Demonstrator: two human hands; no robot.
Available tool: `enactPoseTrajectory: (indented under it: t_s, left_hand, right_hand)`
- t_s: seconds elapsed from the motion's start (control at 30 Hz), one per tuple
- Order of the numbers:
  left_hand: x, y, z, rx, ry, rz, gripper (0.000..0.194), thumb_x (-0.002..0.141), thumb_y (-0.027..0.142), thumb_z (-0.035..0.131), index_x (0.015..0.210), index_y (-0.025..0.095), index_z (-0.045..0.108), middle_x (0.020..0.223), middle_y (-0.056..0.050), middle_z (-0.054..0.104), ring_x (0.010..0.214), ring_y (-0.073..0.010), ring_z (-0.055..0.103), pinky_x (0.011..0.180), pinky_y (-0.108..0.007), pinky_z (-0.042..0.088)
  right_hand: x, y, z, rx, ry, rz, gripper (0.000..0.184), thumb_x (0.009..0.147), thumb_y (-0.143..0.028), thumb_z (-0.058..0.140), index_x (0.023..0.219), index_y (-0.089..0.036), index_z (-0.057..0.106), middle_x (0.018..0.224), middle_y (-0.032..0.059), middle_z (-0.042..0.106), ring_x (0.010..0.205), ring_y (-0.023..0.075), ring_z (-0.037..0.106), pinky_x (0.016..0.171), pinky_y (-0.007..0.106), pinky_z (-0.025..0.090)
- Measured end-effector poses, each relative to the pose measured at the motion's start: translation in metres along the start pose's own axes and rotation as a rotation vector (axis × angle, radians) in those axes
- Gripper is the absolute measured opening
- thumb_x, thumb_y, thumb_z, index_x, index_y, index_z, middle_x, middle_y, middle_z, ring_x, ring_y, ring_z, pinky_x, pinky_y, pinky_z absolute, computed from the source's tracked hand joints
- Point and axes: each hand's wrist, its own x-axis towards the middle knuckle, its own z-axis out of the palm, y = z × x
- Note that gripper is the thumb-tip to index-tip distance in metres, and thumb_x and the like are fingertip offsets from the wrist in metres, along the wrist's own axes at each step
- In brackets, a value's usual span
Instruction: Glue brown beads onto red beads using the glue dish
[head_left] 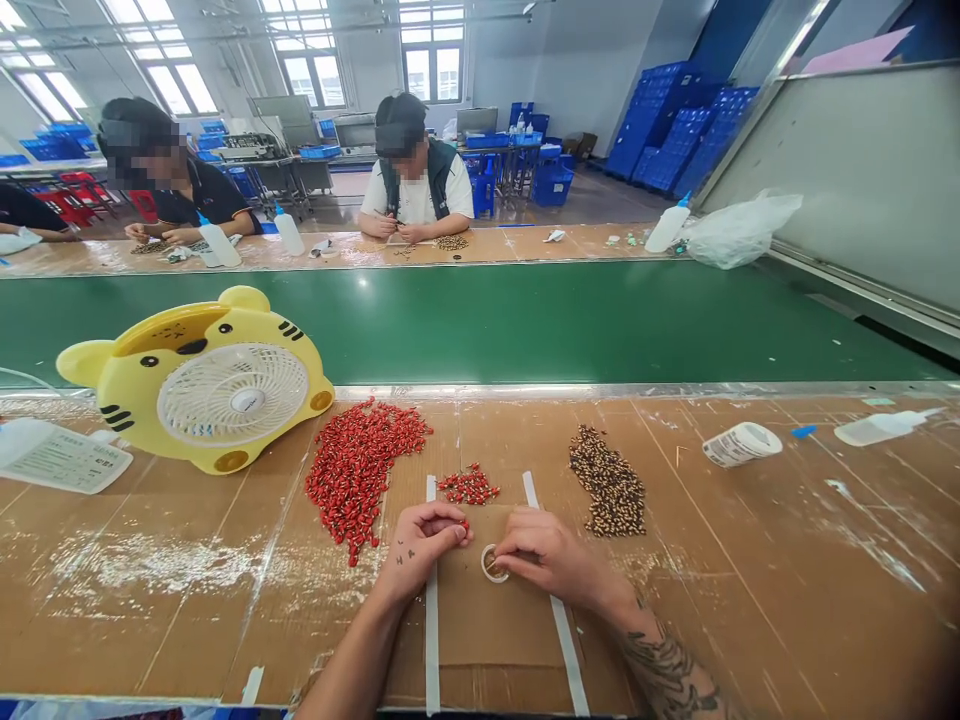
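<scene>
My left hand (426,540) is closed in a pinch on a small red piece (464,525). My right hand (551,552) has its fingers pinched together at a small white ring (486,572) lying on the cardboard. What those fingertips hold, if anything, is too small to make out. Both hands rest over a cardboard sheet (495,635) edged by two white tape strips. Just beyond them lies a small group of red pieces (469,486), with a larger red pile (360,465) to the left. A pile of brown-gold pieces (609,485) sits to the right.
A yellow animal-shaped fan (232,395) stands at left, near a white bottle (64,458). To the right lie a white tub (742,444), a blue cap (804,432) and a squeeze bottle (885,427). Beyond the green belt (525,320), people work at another bench.
</scene>
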Motion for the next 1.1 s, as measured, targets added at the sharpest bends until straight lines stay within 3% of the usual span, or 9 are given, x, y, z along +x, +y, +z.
enactPoseTrajectory:
  t_s: [0.2,0.47,0.8,0.97,1.1]
  left_hand:
    - [0.000,0.001,0.002,-0.038,0.008,0.027,0.016,0.067,0.022,0.082,0.076,0.014,0.071,0.071,-0.004,0.075,0.065,-0.0138,0.069,0.068,-0.022,0.052]
    - [0.002,-0.002,0.001,-0.054,0.034,0.013,0.019,0.069,0.024,0.081,0.084,0.014,0.074,0.071,-0.004,0.074,0.066,-0.0140,0.067,0.069,-0.024,0.051]
    - [0.001,0.004,0.004,0.027,0.044,-0.013,0.018,0.064,0.026,0.083,0.077,0.014,0.077,0.071,-0.005,0.075,0.066,-0.0155,0.067,0.067,-0.024,0.051]
    - [0.001,0.003,0.006,0.022,0.021,-0.038,0.021,0.065,0.028,0.082,0.079,0.014,0.076,0.071,-0.006,0.076,0.066,-0.0186,0.070,0.069,-0.028,0.053]
    - [0.001,0.002,0.005,0.052,0.026,-0.054,0.023,0.065,0.029,0.082,0.080,0.013,0.076,0.072,-0.008,0.077,0.068,-0.0203,0.072,0.069,-0.029,0.054]
  right_hand:
    - [-0.001,0.003,0.002,-0.075,-0.014,-0.103,0.034,0.099,-0.036,0.050,0.080,-0.016,0.069,0.070,0.0044,0.061,0.068,0.0158,0.054,0.063,0.027,0.038]
    - [-0.004,0.009,0.003,-0.241,0.052,-0.139,0.032,0.100,-0.029,0.048,0.077,-0.016,0.065,0.070,0.0042,0.058,0.067,0.0163,0.049,0.062,0.029,0.034]
    - [-0.008,0.009,0.000,-0.142,0.000,-0.115,0.030,0.100,-0.027,0.046,0.077,-0.017,0.062,0.072,0.0041,0.058,0.069,0.0161,0.050,0.062,0.028,0.036]
    - [-0.002,0.004,-0.013,0.067,0.221,0.033,0.029,0.097,-0.033,0.052,0.076,-0.017,0.063,0.067,0.0023,0.057,0.063,0.0150,0.051,0.060,0.028,0.038]
    - [0.007,-0.001,-0.010,0.125,0.345,0.092,0.029,0.096,-0.033,0.054,0.074,-0.018,0.064,0.065,0.0020,0.057,0.060,0.0147,0.051,0.057,0.027,0.038]
